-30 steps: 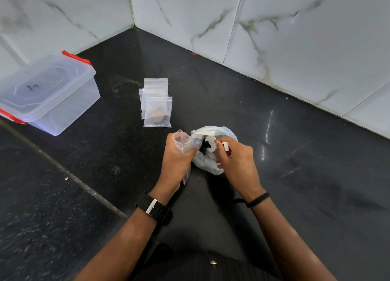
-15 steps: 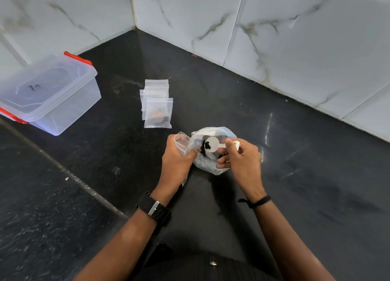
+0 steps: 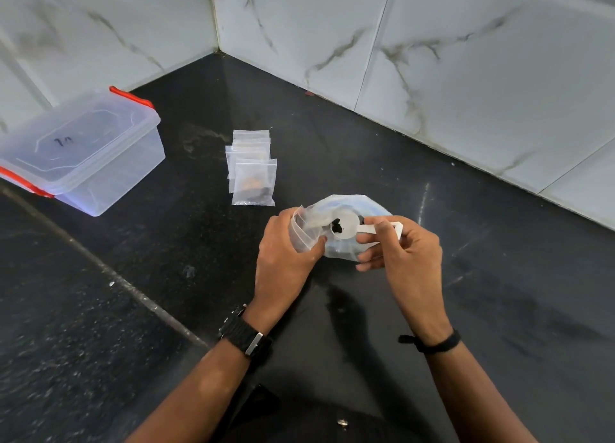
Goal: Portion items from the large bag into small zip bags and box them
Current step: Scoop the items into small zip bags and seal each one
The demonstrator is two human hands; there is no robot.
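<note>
Scoop held at the mouth of a small zip bag, above the large bag.

The left hand (image 3: 283,253) curls round a small zip bag (image 3: 304,231), fingers wrapped over its side and its mouth turned toward the right hand. The right hand (image 3: 404,256) pinches the handle of a white scoop (image 3: 346,228) between thumb and forefinger, the other fingers loosely bent beneath; the bowl carries a few dark pieces and sits just beside the bag's mouth. The large bag (image 3: 352,206) lies on the black counter (image 3: 499,293) directly behind and under both hands. Beyond the left hand lies a stack of filled zip bags (image 3: 253,169); further to its left stands a lidded clear box (image 3: 83,156). Both forearms reach forward, wrists near together.
</note>
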